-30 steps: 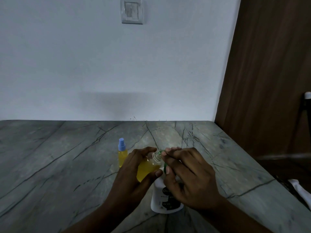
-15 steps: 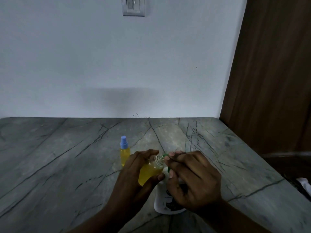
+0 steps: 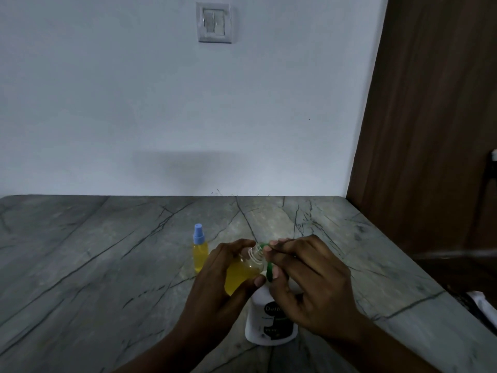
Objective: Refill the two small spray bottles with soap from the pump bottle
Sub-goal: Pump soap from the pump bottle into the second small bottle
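My left hand (image 3: 215, 286) grips an uncapped small spray bottle (image 3: 242, 273) of yellow liquid, tilted with its open threaded neck toward the right. My right hand (image 3: 309, 284) rests on the green pump head (image 3: 269, 270) of the white pump bottle (image 3: 269, 324), which stands on the counter below both hands. The pump's nozzle touches the open neck. A second small spray bottle (image 3: 199, 251), yellow with a blue cap, stands upright on the counter to the left, apart from my hands.
The grey veined stone counter (image 3: 94, 265) runs back to a white wall with a light switch (image 3: 214, 22). A brown wooden panel (image 3: 430, 130) borders the counter's right edge. Something white (image 3: 484, 302) lies beyond that edge.
Both hands keep their hold on the bottle and the pump. The view shifted slightly; the bottle's neck stays at the green nozzle.
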Available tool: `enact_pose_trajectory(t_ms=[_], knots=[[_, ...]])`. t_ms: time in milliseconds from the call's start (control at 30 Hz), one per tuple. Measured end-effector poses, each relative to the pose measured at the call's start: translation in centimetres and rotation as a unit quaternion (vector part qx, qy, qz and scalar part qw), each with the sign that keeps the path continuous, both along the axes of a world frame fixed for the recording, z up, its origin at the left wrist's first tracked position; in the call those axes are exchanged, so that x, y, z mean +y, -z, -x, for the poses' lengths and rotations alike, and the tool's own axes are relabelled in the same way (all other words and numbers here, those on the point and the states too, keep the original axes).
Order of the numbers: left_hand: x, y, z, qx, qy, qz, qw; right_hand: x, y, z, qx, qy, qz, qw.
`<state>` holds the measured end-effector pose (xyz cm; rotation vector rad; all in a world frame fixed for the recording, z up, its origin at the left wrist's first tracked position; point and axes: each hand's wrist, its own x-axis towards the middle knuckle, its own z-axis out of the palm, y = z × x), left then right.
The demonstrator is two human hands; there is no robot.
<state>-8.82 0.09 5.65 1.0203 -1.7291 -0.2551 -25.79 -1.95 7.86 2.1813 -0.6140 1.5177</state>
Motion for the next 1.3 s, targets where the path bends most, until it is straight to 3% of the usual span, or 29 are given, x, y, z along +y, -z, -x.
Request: enact_pose_trajectory(t_ms=[567,1300], knots=[[-0.3,0.5,-0.3,-0.016,-0.015,-0.001,1.000,-0.3,1.2,-0.5,-0.037,-0.009,0.000,0.999],[-0.2,0.1,-0.2,-0.008,0.003,0.004,1.000,0.0,0.3,-0.2,-0.014,0.000,-0.011,1.000]])
